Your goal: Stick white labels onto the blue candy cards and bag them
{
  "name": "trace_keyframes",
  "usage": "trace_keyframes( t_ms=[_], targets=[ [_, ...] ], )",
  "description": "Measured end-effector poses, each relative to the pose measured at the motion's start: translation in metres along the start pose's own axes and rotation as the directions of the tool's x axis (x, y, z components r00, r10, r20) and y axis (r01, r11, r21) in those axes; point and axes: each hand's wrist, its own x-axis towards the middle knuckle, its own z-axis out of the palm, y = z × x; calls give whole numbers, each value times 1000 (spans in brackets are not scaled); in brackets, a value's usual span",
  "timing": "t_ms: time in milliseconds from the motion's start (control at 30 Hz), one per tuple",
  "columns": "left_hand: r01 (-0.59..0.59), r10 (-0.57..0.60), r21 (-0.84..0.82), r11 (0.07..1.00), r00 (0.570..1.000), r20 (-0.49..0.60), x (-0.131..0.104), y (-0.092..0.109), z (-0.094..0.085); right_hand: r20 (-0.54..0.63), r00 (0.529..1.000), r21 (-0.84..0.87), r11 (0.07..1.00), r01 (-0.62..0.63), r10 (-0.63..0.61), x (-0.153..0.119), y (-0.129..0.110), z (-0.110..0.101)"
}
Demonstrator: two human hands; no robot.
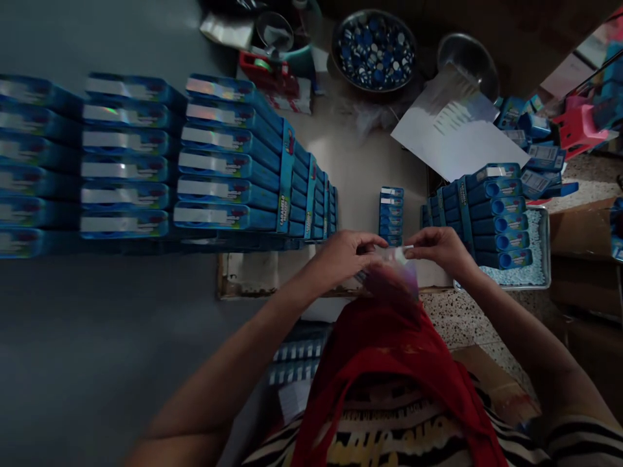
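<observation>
My left hand (343, 256) is closed, its thumb and fingers pinching the upper edge of a small plastic bag (392, 279). This bag is blurred, partly see-through, with a purple and pinkish tint and a white patch near the top. From the other side, my right hand (440, 250) pinches it by that white part. What the bag contains, I cannot make out. Both hands are held in front of the red apron (389, 344), at the table's near edge. Just beyond them stands a short stack of small blue boxes (391, 211).
Tall rows of blue boxes (214, 159) stand at the left. Another blue stack (487, 207) is at the right, by a tray of pale pellets (538, 259). Farther back are a bowl of blue and white caps (374, 52), a paper sheet (457, 123) and a red tape dispenser (267, 74).
</observation>
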Motion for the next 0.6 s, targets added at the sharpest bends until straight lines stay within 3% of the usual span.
trace_keyframes(
  t_ms=[67, 133, 200, 267, 333, 400, 467, 533, 600],
  targets=[
    [-25, 25, 2, 1000, 999, -30, 0, -8, -2, 53, 996, -58, 996, 72, -69, -3, 12, 0],
    [-21, 15, -53, 998, 993, -113, -7, -22, -9, 181, 982, -197, 976, 88, -52, -8, 29, -6],
    [24, -74, -190, 982, 962, -263, -21, -47, -16, 318, 943, -345, 939, 16, 101, -17, 50, -15],
    [66, -235, -381, 922, 878, -417, -41, -78, -18, 376, 890, -388, 916, -99, 256, -26, 77, -23],
    [66, -389, -541, 838, 767, -510, -63, -109, -11, 331, 888, -265, 934, -238, 320, -33, 103, -24],
    [28, -492, -644, 764, 671, -555, -83, -131, 6, 207, 924, -9, 945, -326, 320, -36, 123, -16],
    [-51, -507, -682, 730, 628, -590, -100, -140, 26, 80, 952, 226, 925, -306, 295, -34, 133, -2],
    [-84, -446, -646, 759, 655, -610, -114, -144, 45, -2, 969, 291, 927, -235, 246, -25, 131, 12],
    [-3, -385, -551, 834, 713, -587, -122, -149, 59, -80, 981, 205, 966, -156, 175, -12, 121, 21]
  ],
)
